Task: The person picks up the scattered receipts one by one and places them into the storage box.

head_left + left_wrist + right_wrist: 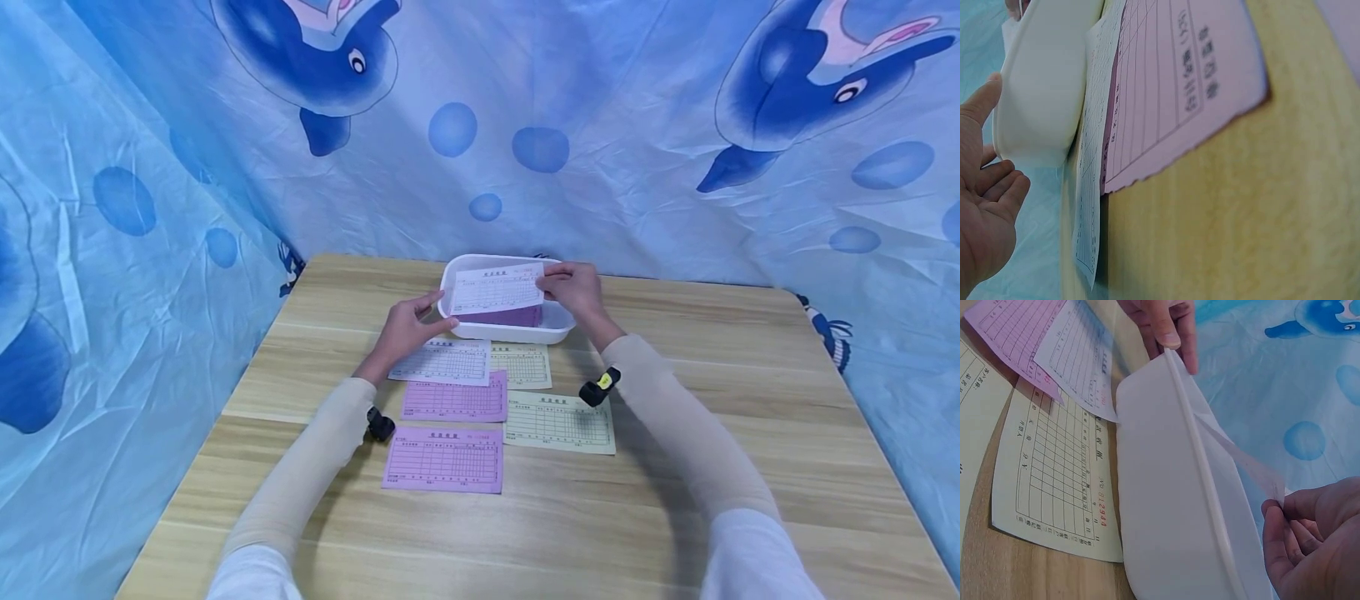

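My right hand (576, 287) pinches the right edge of a white receipt form (495, 290) between thumb and fingers. The form is held slanted over a white plastic tub (517, 335); a purple form (506, 317) shows inside beneath it. At the tub's left end, my left hand (407, 329) has its thumb against the rim and its fingers loosely extended around the corner. In the left wrist view that thumb (988, 94) touches the tub wall (1047, 81). From the right wrist view, the pinched corner of the form (1266, 478) stands above the rim.
In front of the tub lie a white form (442, 363), two purple forms (444, 460) and two yellow-green forms (562, 423), some overlapping. All rest on a wood-grain table (600, 525). A blue dolphin-print curtain (630, 208) hangs behind the table.
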Demonstrator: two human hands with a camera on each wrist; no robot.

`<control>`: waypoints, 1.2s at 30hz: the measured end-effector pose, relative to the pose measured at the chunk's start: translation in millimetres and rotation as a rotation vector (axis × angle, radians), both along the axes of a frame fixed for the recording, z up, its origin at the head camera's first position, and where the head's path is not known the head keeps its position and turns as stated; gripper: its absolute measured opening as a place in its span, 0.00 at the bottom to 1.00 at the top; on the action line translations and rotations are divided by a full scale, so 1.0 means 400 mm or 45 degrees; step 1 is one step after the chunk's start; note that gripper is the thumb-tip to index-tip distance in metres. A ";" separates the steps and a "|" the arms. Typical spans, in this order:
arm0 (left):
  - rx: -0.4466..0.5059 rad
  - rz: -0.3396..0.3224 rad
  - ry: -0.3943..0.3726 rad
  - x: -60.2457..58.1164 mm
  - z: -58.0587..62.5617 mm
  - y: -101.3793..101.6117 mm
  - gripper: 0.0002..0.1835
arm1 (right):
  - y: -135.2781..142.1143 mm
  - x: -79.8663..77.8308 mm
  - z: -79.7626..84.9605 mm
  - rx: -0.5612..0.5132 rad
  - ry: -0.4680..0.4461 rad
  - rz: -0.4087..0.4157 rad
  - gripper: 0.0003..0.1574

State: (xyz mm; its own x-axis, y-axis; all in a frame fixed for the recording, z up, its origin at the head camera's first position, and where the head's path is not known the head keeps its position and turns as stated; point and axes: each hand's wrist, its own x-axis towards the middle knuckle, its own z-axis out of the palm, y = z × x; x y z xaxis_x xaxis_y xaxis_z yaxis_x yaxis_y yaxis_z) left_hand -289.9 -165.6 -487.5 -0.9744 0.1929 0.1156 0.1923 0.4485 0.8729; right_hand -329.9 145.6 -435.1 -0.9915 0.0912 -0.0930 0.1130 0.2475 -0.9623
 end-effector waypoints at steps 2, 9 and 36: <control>0.001 0.001 -0.001 0.000 0.000 0.000 0.42 | -0.006 -0.001 -0.003 0.045 -0.003 0.003 0.16; -0.006 -0.004 0.000 -0.001 0.000 0.001 0.42 | -0.022 0.005 -0.007 0.119 -0.014 0.002 0.14; -0.016 -0.001 -0.001 -0.002 -0.001 -0.002 0.43 | 0.058 0.028 0.029 0.199 0.159 0.210 0.17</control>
State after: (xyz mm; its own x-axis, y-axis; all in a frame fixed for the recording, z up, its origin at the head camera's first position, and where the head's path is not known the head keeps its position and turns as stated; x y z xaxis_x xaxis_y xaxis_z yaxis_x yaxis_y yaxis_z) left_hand -290.7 -166.3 -487.7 -0.9742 0.1953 0.1127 0.1925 0.4593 0.8672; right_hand -318.6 168.9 -423.4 -0.9971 -0.0688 0.0339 -0.0587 0.3996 -0.9148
